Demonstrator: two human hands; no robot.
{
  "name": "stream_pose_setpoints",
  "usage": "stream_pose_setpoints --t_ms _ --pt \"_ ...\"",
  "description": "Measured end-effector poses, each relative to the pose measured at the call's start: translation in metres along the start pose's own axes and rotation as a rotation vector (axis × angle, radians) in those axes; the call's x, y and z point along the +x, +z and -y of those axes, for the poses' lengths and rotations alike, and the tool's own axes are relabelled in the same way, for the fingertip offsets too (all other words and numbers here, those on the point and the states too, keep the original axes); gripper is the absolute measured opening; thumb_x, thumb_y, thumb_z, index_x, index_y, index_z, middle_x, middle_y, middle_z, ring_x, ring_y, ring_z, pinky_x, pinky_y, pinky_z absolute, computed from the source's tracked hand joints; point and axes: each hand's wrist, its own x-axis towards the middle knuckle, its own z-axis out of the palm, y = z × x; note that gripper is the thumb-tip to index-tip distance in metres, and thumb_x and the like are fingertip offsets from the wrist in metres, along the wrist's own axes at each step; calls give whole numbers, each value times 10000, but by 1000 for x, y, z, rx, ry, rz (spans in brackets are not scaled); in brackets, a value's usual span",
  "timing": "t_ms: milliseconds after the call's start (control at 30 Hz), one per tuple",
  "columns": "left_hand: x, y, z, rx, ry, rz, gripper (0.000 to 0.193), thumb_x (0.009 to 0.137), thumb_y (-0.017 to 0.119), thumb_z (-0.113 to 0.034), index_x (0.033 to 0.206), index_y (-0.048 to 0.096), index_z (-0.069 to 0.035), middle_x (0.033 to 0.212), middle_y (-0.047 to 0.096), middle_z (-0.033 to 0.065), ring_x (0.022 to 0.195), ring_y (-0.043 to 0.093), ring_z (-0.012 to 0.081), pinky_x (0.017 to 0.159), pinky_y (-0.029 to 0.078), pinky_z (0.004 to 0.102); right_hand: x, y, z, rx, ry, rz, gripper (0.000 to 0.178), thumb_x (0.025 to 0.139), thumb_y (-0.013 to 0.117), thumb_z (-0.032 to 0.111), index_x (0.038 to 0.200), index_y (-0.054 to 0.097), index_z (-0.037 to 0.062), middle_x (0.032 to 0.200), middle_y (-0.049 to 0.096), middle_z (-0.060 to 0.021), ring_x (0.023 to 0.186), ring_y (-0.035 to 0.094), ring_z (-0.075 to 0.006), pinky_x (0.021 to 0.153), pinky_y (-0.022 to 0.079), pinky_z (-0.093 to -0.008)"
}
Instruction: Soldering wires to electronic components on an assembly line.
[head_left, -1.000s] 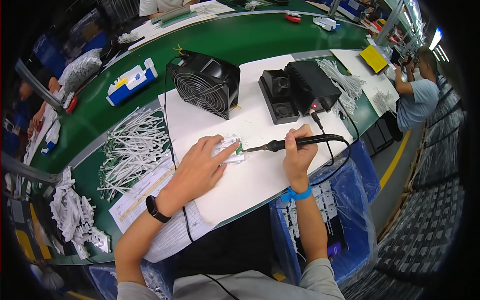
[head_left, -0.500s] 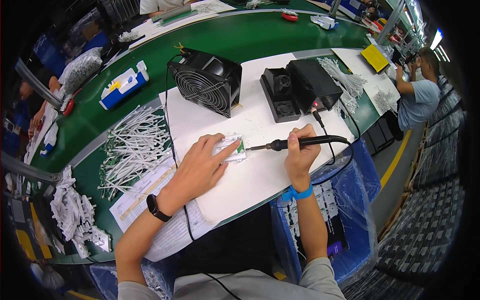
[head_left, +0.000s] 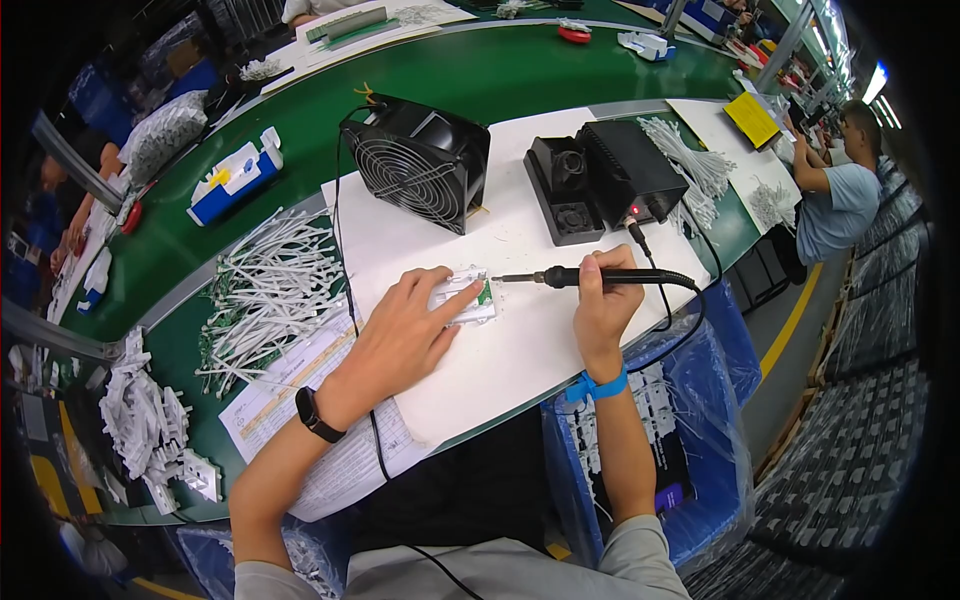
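Observation:
My left hand [head_left: 405, 325] lies over a white plastic housing [head_left: 478, 309] with its fingers spread. Its index fingertip presses near a small green circuit board [head_left: 486, 293] at the housing's right end; the palm and fingers hide much of the rest. My right hand [head_left: 606, 300] is closed round the black handle of a soldering iron [head_left: 562, 277]. The iron points left, its metal tip close above the board's upper right corner; whether it touches cannot be told. Both hands work over a white board [head_left: 470, 385] on the bench.
A black fan [head_left: 415, 165] and a black soldering station [head_left: 632, 170] stand behind my hands. Left are bundled white wires [head_left: 270, 290], printed sheets [head_left: 330, 460] and piled white housings [head_left: 145, 420]. A lined blue bin [head_left: 715, 450] stands by my right arm. A blue tray [head_left: 237, 180] sits on the green belt.
The iron's tip has moved up slightly, from the circuit board's right edge to its upper corner. My left hand stays on the housing. The blue tray has shifted a little left along the belt.

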Motion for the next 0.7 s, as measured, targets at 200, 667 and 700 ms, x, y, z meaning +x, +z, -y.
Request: stream_pose_setpoints --t_ms 200,667,700 --pt "-1 0 -1 1 -4 -4 513 916 638 -108 1423 556 -110 1298 534 183 1151 508 332 974 461 408 -1 -2 -4 -31 59 21 188 937 673 90 814 540 40 739 504 -1 690 430 -77 622 353 -258" --pt "0 2 -3 4 -59 24 529 928 653 -194 1446 548 -170 1293 534 169 1168 511 328 1005 445 403 0 -5 -8 -21 46 -22 166 948 673 88 844 556 34 751 509 -4 686 455 -79 631 373 -252" --pt "1 1 -4 17 -75 3 526 919 677 -232 1429 565 -166 1254 555 162 1138 526 317 970 462 401 0 -3 -9 -30 38 -53 154 958 668 86 862 560 31 764 517 -6 689 465 -78 630 376 -246"
